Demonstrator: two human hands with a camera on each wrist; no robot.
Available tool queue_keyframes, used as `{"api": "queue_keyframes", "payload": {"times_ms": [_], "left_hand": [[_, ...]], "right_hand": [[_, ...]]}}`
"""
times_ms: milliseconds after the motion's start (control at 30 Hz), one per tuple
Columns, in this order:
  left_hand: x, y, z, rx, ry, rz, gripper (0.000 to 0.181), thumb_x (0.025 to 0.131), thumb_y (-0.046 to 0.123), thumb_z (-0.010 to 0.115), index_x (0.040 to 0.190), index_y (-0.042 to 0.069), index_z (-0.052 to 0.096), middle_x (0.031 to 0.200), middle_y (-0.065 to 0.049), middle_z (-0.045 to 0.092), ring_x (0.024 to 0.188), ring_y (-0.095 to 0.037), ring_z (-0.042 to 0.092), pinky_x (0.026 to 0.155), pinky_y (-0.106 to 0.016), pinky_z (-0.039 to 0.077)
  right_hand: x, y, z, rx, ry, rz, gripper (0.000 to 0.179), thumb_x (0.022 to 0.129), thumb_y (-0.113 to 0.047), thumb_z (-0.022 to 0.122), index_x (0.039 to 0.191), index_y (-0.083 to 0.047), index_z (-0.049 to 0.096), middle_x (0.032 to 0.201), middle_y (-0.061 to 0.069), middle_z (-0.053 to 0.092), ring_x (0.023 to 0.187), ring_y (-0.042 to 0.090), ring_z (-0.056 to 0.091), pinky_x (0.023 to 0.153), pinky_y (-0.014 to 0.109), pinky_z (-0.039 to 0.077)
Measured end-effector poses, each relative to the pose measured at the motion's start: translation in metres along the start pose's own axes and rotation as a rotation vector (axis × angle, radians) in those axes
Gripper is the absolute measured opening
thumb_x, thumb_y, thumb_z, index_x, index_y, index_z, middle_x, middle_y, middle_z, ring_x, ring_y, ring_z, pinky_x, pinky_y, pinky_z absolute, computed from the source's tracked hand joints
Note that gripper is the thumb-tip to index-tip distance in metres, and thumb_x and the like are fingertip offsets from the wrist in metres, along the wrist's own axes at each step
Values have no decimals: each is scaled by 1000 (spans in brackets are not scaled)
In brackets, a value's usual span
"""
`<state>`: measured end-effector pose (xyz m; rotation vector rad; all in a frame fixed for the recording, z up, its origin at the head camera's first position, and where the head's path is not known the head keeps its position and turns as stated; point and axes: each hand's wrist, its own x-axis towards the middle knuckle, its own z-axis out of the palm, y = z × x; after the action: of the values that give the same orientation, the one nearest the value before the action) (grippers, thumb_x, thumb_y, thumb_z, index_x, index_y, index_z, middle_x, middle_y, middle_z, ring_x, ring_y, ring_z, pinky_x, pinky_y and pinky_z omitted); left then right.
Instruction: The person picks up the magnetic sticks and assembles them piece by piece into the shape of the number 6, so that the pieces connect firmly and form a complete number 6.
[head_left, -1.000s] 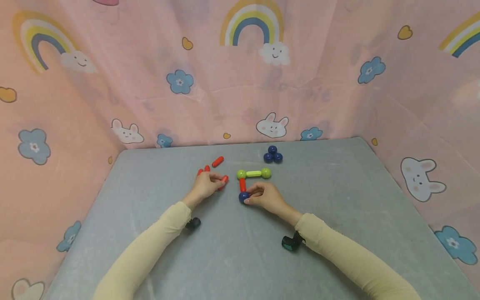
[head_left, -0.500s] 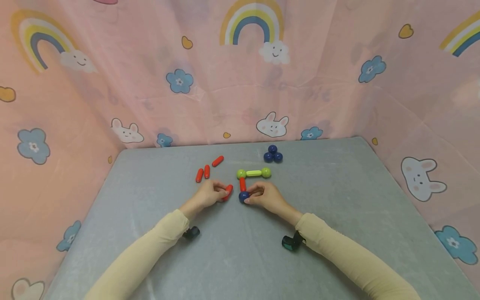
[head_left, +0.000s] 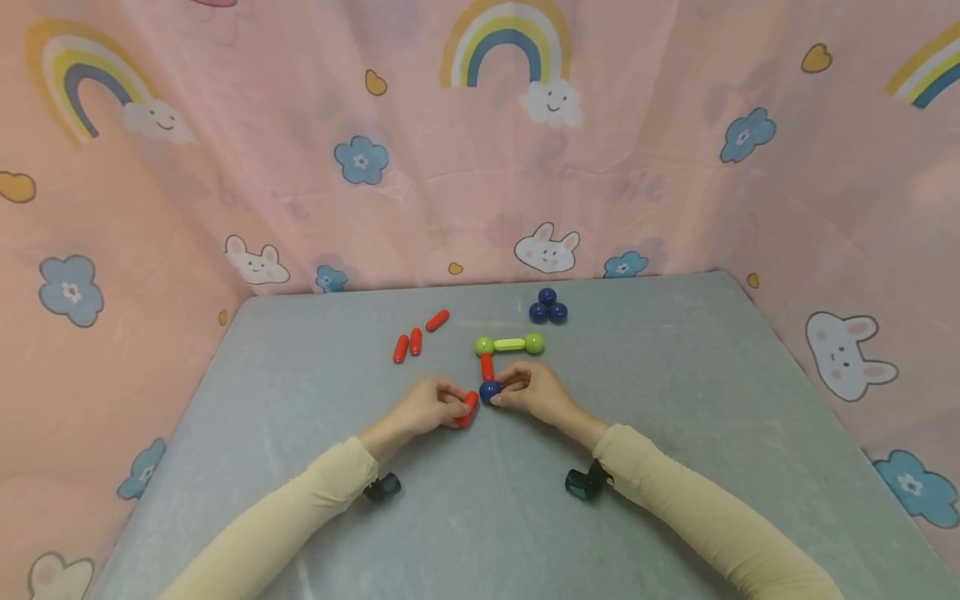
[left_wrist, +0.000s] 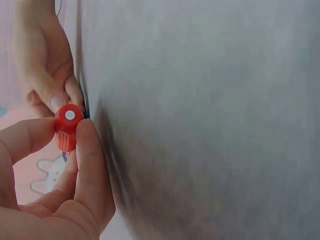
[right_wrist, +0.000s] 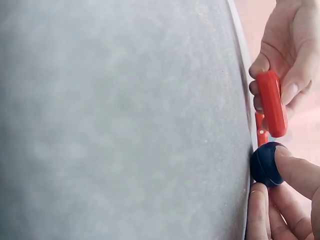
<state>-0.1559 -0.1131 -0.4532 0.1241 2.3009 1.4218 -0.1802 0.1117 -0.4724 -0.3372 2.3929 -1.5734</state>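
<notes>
Between thumb and fingers my left hand (head_left: 429,407) pinches a red magnetic rod (head_left: 468,409); its end, with a pale round dot, faces the left wrist view. My right hand (head_left: 538,392) holds a dark blue ball (head_left: 490,392) on the table, thumb on one side. That ball joins a red rod (head_left: 487,367), which meets a green ball (head_left: 484,346). From there a light green rod (head_left: 510,344) runs right to a second green ball (head_left: 534,343). In the right wrist view the held red rod (right_wrist: 273,104) is close to the blue ball (right_wrist: 267,164), with a small gap between them.
Three loose red rods (head_left: 416,342) lie at the back left of the grey table (head_left: 315,517). Three dark blue balls (head_left: 547,305) sit clustered at the back right. A pink printed curtain (head_left: 450,192) stands behind and along both sides.
My left hand has brought its red rod rightward and nearer to me, away from the loose rods and close to the blue ball. The right hand keeps its hold on the ball.
</notes>
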Motion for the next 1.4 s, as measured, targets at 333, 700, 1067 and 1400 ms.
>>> {"api": "queue_keyframes", "payload": {"times_ms": [333, 700, 1067, 1400], "left_hand": [[-5, 5, 11, -42, -62, 10, 26, 91, 11, 68, 112, -5, 67, 90, -11, 72, 73, -8, 67, 73, -29, 60], [1, 6, 18, -63, -34, -25, 23, 88, 10, 72, 106, -4, 68, 89, -13, 74, 68, -8, 68, 69, -28, 60], [5, 8, 19, -64, -34, -49, 22, 88, 12, 72, 104, -3, 69, 88, -13, 75, 67, -9, 68, 67, -28, 60], [6, 10, 22, -62, -28, -29, 20, 86, 11, 75, 99, -4, 71, 83, -16, 76, 62, -8, 69, 63, -29, 60]], "right_hand": [[2, 3, -2, 12, -10, -14, 29, 81, -10, 81, 107, -2, 71, 99, 15, 75, 84, 12, 70, 73, 20, 55], [4, 6, -5, 9, -32, -2, 28, 83, -17, 80, 107, -5, 71, 102, 13, 74, 84, 10, 69, 75, 22, 55], [4, 4, -6, 28, -35, -5, 28, 84, -18, 79, 107, -4, 72, 102, 13, 74, 83, 8, 68, 75, 23, 54], [4, 3, -4, 19, -37, 17, 26, 85, -16, 78, 107, -5, 72, 103, 12, 74, 84, 9, 68, 75, 22, 54]]}}
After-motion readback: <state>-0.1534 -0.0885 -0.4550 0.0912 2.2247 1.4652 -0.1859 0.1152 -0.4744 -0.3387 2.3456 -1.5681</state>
